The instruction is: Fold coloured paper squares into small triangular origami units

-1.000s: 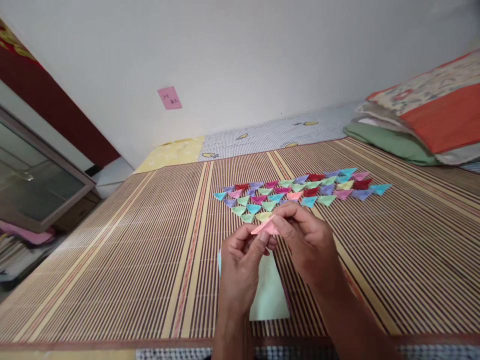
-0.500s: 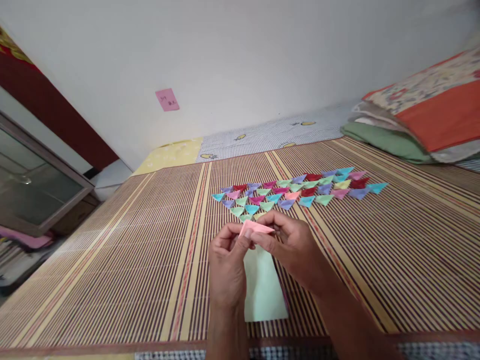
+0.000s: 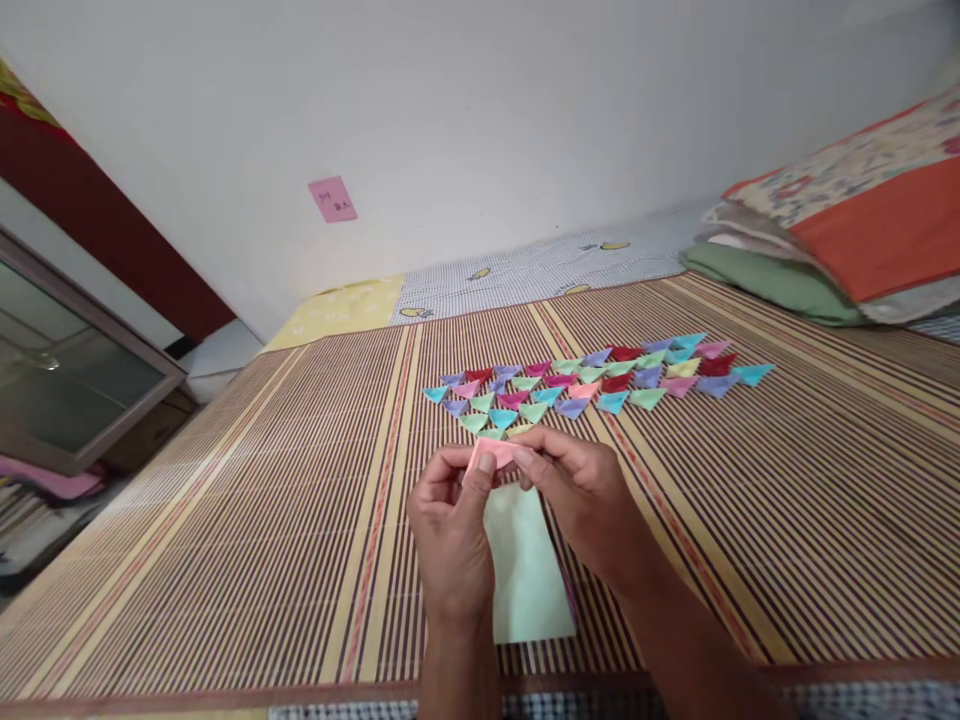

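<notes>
A small folded pink paper (image 3: pixel 496 452) is held up between both hands, above the striped mat. My left hand (image 3: pixel 454 510) pinches its left part, thumb on the front face. My right hand (image 3: pixel 574 480) grips its right end between thumb and fingers, hiding that tip. Below and partly behind the hands lies a pale green paper stack (image 3: pixel 529 570) with a darker edge on its right side. Just beyond the fingers, several rows of small folded paper triangles (image 3: pixel 583 391) in many colours lie on the mat.
The striped mat (image 3: pixel 300 520) covers the bed up to patterned cloth (image 3: pixel 517 265) at the wall. Folded bedding (image 3: pixel 870 230) is piled at the back right. A glass-fronted cabinet (image 3: pixel 67 350) stands left. A pink note (image 3: pixel 332 199) is on the wall.
The pink paper has shifted slightly left and tilted. My right thumb and fingers have moved left along it, covering its right tip, which showed before.
</notes>
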Demonstrator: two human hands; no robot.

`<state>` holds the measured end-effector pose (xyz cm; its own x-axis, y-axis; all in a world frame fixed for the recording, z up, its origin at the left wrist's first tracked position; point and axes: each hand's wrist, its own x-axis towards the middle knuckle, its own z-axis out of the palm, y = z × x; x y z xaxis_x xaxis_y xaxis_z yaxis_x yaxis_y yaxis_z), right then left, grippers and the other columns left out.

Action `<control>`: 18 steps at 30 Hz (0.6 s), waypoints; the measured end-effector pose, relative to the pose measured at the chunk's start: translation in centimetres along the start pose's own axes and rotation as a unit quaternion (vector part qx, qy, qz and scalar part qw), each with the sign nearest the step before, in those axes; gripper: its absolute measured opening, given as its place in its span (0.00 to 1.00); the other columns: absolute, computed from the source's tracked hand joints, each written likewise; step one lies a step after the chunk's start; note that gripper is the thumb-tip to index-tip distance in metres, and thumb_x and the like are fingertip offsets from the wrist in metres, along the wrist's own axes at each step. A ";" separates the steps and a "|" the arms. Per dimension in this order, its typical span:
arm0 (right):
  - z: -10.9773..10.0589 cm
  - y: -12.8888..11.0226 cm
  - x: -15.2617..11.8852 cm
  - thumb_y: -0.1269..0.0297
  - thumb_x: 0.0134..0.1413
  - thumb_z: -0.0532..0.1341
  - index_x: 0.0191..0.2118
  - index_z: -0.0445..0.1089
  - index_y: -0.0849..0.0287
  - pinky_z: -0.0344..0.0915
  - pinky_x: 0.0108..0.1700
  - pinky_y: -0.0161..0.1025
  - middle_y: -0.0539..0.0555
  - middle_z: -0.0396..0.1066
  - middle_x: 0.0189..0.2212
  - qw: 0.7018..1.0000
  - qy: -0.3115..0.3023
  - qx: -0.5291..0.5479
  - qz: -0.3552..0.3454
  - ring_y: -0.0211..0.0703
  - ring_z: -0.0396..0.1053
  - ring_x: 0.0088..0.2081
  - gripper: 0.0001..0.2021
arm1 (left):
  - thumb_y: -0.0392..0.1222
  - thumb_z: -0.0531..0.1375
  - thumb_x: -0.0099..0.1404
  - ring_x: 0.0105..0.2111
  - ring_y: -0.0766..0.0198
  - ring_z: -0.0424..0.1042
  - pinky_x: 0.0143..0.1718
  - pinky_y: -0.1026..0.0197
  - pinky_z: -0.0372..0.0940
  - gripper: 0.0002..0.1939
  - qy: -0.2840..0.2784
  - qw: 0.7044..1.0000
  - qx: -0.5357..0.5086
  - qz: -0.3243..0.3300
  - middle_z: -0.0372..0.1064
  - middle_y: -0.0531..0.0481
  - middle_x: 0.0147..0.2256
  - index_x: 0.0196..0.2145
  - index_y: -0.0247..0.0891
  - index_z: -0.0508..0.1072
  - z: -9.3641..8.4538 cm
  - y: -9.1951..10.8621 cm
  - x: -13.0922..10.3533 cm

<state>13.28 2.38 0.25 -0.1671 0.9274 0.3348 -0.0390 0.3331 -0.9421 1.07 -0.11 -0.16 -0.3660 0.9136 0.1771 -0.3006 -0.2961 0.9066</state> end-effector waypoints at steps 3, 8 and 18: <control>-0.3 0.2 0.1 0.63 0.67 0.58 0.36 0.76 0.57 0.61 0.34 0.36 0.47 0.68 0.25 1.000 -0.011 -0.002 -0.012 0.39 0.65 0.30 0.10 | 0.41 0.68 0.63 0.31 0.67 0.71 0.37 0.65 0.66 0.06 -0.002 1.000 0.010 -0.002 0.73 0.54 0.28 0.30 0.38 0.78 -0.1 0.1 0.1; -1.5 0.2 0.5 0.62 0.68 0.57 0.32 0.71 0.58 0.57 0.31 0.36 0.46 0.64 0.24 0.998 -0.046 -0.033 -0.013 0.37 0.61 0.28 0.12 | 0.43 0.70 0.61 0.28 0.67 0.69 0.34 0.65 0.64 0.10 -0.074 0.993 0.063 -0.062 0.72 0.53 0.25 0.27 0.36 0.76 -0.4 0.5 0.3; -2.7 -0.2 0.7 0.60 0.67 0.59 0.28 0.67 0.57 0.56 0.30 0.35 0.45 0.63 0.24 0.994 -0.104 -0.027 -0.013 0.36 0.60 0.27 0.14 | 0.48 0.62 0.70 0.27 0.67 0.61 0.32 0.63 0.57 0.18 -0.153 0.983 0.094 -0.050 0.63 0.55 0.23 0.25 0.38 0.68 -0.4 0.5 0.0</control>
<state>15.88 3.41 0.68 -0.3670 0.8645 0.3433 0.0066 0.3715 -0.9284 0.61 -0.37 0.13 -0.0529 0.9849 0.1647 -0.1433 -0.1707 0.9749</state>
